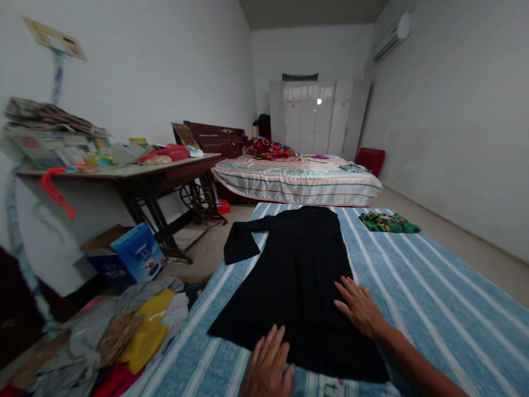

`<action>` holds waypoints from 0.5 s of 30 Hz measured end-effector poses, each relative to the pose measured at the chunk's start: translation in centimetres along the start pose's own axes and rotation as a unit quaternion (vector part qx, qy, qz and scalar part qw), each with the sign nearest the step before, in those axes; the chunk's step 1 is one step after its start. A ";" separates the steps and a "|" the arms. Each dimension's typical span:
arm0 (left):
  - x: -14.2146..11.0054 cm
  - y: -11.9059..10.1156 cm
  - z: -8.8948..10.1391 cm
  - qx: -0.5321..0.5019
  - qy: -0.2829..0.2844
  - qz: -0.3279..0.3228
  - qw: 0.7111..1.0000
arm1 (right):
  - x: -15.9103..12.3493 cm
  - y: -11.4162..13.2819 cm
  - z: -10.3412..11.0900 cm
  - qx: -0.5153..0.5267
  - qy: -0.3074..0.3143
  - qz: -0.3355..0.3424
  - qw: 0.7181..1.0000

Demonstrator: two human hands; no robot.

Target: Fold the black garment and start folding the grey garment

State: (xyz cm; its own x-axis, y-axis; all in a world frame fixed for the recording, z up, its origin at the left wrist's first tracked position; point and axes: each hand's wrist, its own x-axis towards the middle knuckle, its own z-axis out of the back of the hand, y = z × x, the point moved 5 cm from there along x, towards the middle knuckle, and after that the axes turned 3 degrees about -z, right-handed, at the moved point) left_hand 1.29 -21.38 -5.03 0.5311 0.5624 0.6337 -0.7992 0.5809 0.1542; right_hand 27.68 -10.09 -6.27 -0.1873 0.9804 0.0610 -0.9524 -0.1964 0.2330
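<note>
Left hand (269, 361), black garment (306, 275) lying lengthwise, neck end (317, 210) away

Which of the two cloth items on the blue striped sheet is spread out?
The black garment, laid flat with the right hand at its edge; the green patterned cloth, farther off, lies in a small bundle.

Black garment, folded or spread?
Mostly spread: the black garment lies flat on the blue striped cover, its hem wide, one sleeve out at left. No second sleeve shows.
</note>
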 end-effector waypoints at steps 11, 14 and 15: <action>1.2 0.2 1.3 0.028 0.049 -0.027 0.998 | 0.0 0.2 0.1 0.008 -0.007 -0.002 1.000; 1.1 0.3 1.1 0.036 0.044 -0.046 0.997 | 0.0 0.2 0.2 0.009 -0.001 -0.005 1.000; 1.0 0.4 0.9 0.039 0.045 -0.051 0.997 | 0.0 0.2 0.3 0.008 0.000 -0.006 1.000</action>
State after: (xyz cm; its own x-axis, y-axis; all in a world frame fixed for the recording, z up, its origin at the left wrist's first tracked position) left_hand 1.29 -21.16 -3.61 0.6312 0.5556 0.5412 -0.7572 0.5925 0.2749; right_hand 27.51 -10.14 -5.95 -0.1762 0.9827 0.0577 -0.9506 -0.1851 0.2491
